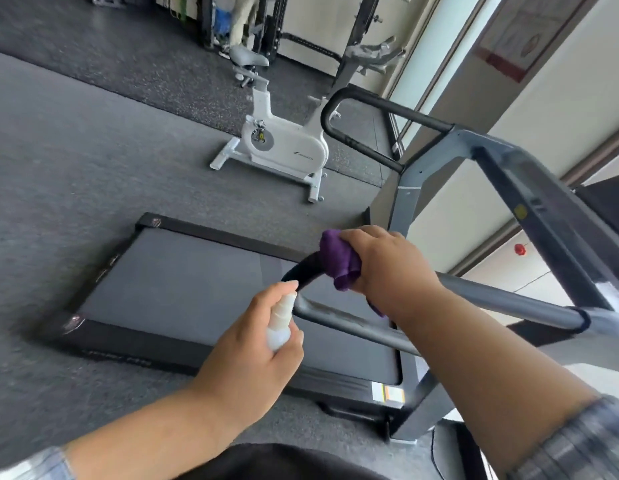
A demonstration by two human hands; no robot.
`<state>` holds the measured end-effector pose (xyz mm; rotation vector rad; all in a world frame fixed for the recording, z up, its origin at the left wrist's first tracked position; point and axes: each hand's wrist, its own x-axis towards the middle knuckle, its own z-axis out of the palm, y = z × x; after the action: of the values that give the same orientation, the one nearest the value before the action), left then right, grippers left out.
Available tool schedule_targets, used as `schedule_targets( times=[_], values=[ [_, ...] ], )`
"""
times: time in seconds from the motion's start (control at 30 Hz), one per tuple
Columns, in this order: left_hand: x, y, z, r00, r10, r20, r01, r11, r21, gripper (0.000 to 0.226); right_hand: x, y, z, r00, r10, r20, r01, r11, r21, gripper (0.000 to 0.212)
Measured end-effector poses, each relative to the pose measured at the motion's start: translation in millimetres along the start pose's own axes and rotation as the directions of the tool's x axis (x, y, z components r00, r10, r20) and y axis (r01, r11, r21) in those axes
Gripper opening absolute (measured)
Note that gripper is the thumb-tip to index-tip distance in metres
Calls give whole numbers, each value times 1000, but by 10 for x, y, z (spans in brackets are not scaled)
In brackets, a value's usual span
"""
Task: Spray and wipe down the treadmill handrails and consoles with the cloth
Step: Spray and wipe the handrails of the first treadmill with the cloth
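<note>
Step in hand, as I read it: wiping the near handrail (502, 301) of the treadmill (232, 306) w/ the cloth, spray kept ready.

R hand (387, 268), centre-right of frame, is curled over the purple cloth (337, 259), pressing it round the black curved end of the rail; cloth bunched, part hangs below the rail. L hand (263, 344), lower centre, is wrapped round a small white spray bottle (280, 323), forefinger on top of the nozzle, which points toward the rail bend just left of the cloth. Bottle and cloth are near each other, not touching.

To do it well (my judgement): keep the cloth wrapped fully round the tube so the underside gets cleaned too, slide along the rail in one direction, re-fold when a face gets dirty. Spray onto the cloth or rail in short bursts, aimed away from any electronics.

Cloth sits at the fingertip side of the R hand, between palm and rail. Far handrail (380, 105), upper centre, not in reach yet; console not clearly in view. Frame upright (529, 192) rises at right. White exercise bike (284, 140) stands upper centre, well apart.
</note>
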<state>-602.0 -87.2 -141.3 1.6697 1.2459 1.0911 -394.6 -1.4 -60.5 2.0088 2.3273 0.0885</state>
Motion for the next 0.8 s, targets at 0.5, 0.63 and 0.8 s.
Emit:
schedule_targets(
  times=[0.5,0.63,0.8],
  values=[
    [-54,109,199,995,-68,76,63,995,73,54,69,260,-41,997,-77,21,77,997,-1,55],
    [-47,176,258,993,-79,88,72,994,81,57,294,-209,-10,978,-208,14,208,973,-103,45],
    [57,346,480,991,-55,121,44,995,91,62,208,-111,25,987,-148,-61,148,989,-17,44]
  ],
)
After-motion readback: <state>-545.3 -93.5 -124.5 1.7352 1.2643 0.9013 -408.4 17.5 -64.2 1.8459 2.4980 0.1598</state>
